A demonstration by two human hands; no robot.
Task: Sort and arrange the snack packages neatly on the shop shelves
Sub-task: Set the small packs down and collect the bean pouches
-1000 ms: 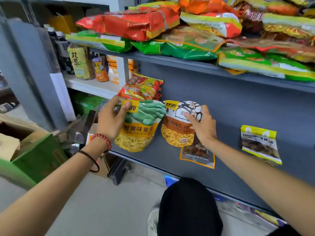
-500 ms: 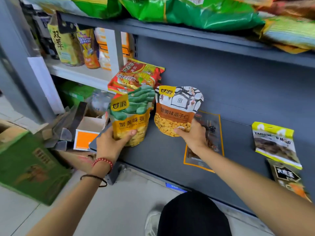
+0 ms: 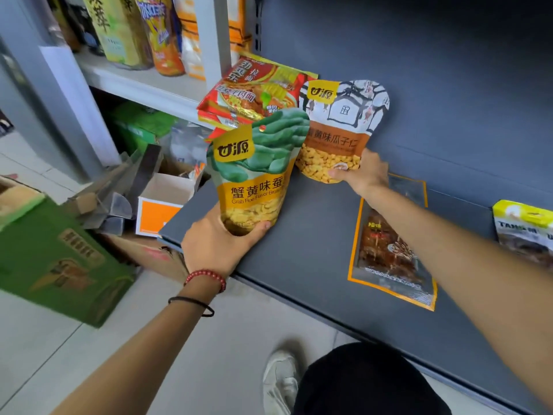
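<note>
The dark grey shelf carries a red noodle packet lying at its far left. Just in front, the green broad bean pouch and, to its right, the sunflower kernel pouch are upright, gripped at their bases by the left hand and right hand. An orange-edged clear packet lies flat nearer, and a yellow-topped packet lies at the right.

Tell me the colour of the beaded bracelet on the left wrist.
Red; the beaded bracelet shows clearly in the head view, beside a thin black band.
</note>
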